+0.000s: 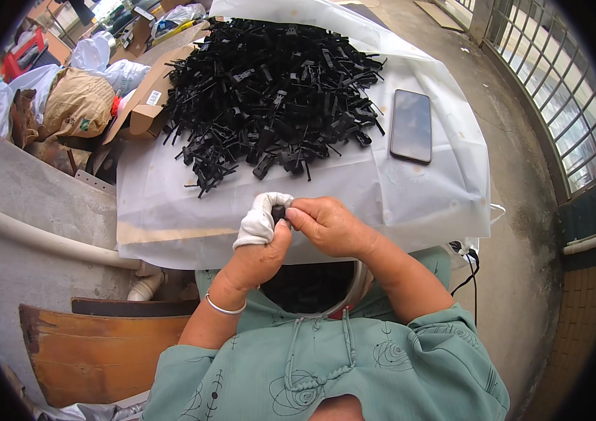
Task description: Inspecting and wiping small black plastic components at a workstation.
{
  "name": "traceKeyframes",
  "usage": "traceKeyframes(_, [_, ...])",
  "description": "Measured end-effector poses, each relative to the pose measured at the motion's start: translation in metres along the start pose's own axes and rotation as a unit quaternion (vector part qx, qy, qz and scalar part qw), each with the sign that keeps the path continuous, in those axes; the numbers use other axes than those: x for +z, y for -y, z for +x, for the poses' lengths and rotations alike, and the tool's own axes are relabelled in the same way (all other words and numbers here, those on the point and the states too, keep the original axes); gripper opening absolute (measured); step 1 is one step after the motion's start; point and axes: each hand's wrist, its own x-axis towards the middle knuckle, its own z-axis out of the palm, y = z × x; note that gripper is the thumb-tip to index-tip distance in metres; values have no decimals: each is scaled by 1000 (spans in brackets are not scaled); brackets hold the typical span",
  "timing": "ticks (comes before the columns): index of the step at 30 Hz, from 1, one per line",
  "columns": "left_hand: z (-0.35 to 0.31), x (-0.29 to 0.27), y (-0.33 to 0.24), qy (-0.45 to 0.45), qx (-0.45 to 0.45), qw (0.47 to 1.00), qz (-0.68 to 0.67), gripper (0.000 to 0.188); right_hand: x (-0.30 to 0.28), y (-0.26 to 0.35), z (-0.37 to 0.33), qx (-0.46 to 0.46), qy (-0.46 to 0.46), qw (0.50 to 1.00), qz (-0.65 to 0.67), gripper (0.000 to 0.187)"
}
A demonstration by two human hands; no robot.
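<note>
My left hand [264,230], its fingers wrapped in white cloth with the thumb bare, is closed round a small black plastic part [279,213]. From the right, my right hand [331,226] pinches at the same part, thumb and forefinger pressed together on it. Most of the part is hidden by my fingers. Just beyond both hands, a big heap of black plastic parts [270,91] with thin prongs spreads over the white table cover [354,189]. Below my hands, between my knees, sits a round container [362,281] with dark contents.
A dark smartphone [411,126] lies right of the heap. Cardboard [145,98], a brown paper bag [80,102] and white plastic bags [126,75] crowd the left. A pipe [52,238] runs along the left wall. Black cables [475,270] hang by the table's right corner.
</note>
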Motion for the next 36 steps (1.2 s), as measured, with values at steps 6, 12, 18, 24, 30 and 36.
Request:
traceKeyframes(6, [-9, -1, 0, -19, 67, 982, 177, 28, 22, -3, -4, -24, -73, 997, -19, 21])
traceKeyframes(12, [-8, -25, -25, 122, 3, 959, 255, 31, -2, -6, -4, -23, 25, 997, -62, 21])
traceKeyframes(18, [49, -31, -14, -43, 187, 902, 386, 41, -29, 2, 1, 46, -96, 990, -87, 23])
traceKeyframes(24, [73, -5, 24, -1, 148, 893, 426, 38, -23, -16, 1, -36, -222, 894, -387, 20])
traceKeyframes(30, [31, -15, 15, -80, 81, 967, 226, 25, -7, -18, 0, -73, -190, 912, -357, 15])
traceKeyframes(36, [11, -22, 14, -114, 21, 993, -26, 31, 9, 3, -2, 113, -61, 989, 73, 19])
